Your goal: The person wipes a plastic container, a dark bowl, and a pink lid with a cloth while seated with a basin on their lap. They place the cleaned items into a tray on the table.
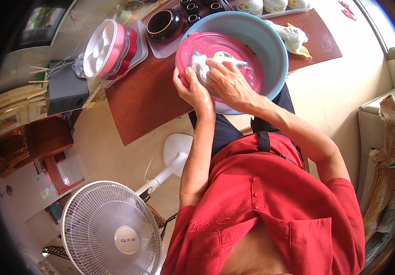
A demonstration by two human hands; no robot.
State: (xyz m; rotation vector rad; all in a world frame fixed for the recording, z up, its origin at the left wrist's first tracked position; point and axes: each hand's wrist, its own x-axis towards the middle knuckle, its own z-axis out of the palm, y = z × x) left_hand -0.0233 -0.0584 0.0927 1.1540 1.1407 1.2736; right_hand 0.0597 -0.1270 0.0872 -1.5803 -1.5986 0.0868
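Note:
A round, clear pink plastic lid (249, 77) is tilted over a large light-blue plastic basin (276, 44). My left hand (195, 91) grips the lid's lower left edge, thumb on top. My right hand (230, 80) presses a wet whitish cloth (200, 67) against the lid's surface; part of the cloth lies beside my left thumb. A label with a picture shows on the lid above my right fingers. The basin stands at the near edge of a reddish-brown table (145, 106), partly over my lap. What lies under the lid is mostly hidden.
Left of the basin stand a pink-and-white divided tray (102, 48) and a tray with a black round pot (164, 24) and small black cups. Decorated white jars (249, 6) are behind. A crumpled cloth (293, 37) lies right. A white standing fan (111, 230) is at lower left.

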